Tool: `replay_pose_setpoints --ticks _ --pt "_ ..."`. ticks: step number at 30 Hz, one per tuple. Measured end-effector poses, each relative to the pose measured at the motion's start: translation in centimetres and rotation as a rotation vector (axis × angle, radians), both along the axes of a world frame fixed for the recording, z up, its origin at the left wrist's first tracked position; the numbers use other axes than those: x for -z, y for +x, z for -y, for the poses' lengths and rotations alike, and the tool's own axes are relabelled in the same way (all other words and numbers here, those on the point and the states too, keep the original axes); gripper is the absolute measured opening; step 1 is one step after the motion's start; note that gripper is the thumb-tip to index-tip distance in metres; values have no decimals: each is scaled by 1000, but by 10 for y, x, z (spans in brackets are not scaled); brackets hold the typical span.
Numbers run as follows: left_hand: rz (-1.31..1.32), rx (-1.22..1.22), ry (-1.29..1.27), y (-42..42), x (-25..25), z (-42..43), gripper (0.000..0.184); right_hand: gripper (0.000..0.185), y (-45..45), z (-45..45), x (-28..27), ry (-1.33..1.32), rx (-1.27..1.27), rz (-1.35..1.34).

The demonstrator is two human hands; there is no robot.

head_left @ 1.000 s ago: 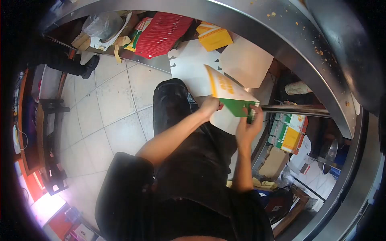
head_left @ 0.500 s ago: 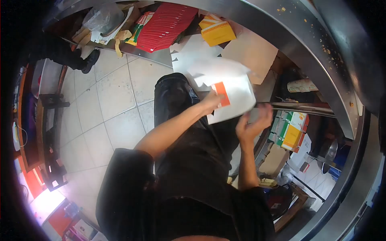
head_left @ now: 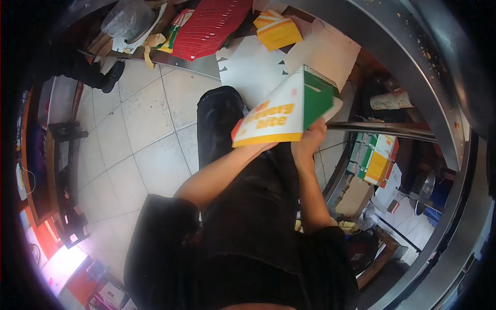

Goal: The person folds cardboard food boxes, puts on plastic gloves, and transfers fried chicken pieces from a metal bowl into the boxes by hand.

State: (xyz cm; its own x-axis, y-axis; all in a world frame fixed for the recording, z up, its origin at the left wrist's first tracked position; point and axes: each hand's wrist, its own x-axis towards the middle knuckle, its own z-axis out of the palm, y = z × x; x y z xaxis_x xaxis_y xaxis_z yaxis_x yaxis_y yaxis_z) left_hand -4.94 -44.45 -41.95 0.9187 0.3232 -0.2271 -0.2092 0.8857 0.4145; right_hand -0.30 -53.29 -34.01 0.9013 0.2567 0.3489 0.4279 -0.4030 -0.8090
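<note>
A printed cardboard food box [head_left: 271,116], white with orange lettering, a yellow lower edge and a green side panel, is tilted above my lap between both hands. My left hand [head_left: 262,148] holds it from behind and below at the lower edge; the box hides most of its fingers. At the green side, my right hand [head_left: 310,138] has its fingers curled round the lower right edge. Beyond the box lie flat white cardboard sheets [head_left: 248,64], with several yellow folded cartons [head_left: 279,35] on them.
A stack of red cartons [head_left: 212,28] and a clear plastic bag [head_left: 126,23] lie on the far shelf. A metal bar [head_left: 382,130] runs at the right, above green and yellow cartons [head_left: 373,157]. Another person's shoe [head_left: 113,76] stands on the tiled floor.
The cardboard has turned from its plain white face to the printed one and now shows a folded green side. My right hand has moved left and closed on its edge.
</note>
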Motion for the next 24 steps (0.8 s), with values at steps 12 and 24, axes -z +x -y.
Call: replay_pose_setpoints --ticks 12,24 --pt "-568 171 1709 -16 -76 -28 40 42 33 -51 -67 198 -133 -502" --pt "-378 367 1619 -56 -86 -61 58 16 36 24 3 37 -363 -582"
